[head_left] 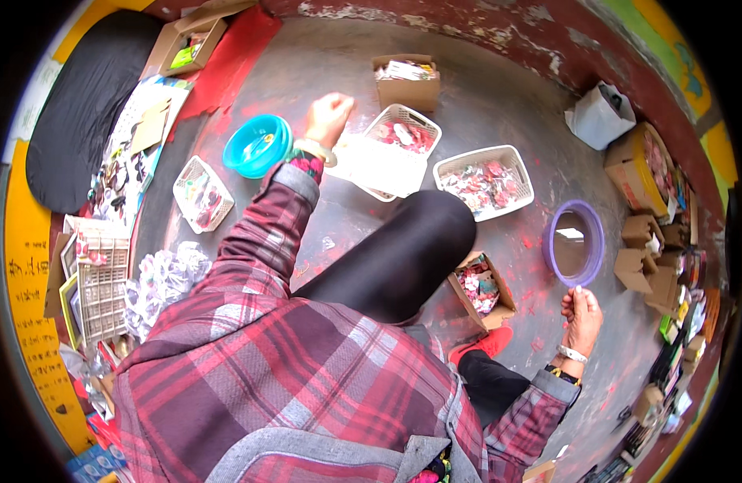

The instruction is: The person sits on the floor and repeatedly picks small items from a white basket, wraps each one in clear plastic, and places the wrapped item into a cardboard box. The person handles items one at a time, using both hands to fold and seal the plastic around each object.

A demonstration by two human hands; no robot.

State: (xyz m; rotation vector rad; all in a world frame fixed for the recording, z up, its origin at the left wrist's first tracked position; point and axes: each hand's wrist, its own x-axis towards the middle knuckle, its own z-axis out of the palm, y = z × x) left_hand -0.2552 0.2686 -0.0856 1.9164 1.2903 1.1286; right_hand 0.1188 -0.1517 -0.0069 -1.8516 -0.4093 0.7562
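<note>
My left hand is raised out ahead with its fingers curled closed; what is in them, if anything, is hidden. Just right of its wrist, a bright white sheet covers part of a white basket of red and white pieces. Two nested turquoise basins stand to the left of that hand. At the right, the closed fingertips of my right hand overlap the near rim of a round purple basin. Whether they grip the rim or something small, I cannot tell.
Another white basket holds red and white pieces, and a small white basket stands left. Cardboard boxes sit beyond the baskets and beside my foot. Crumpled pale plastic lies left; boxes and goods line the right wall.
</note>
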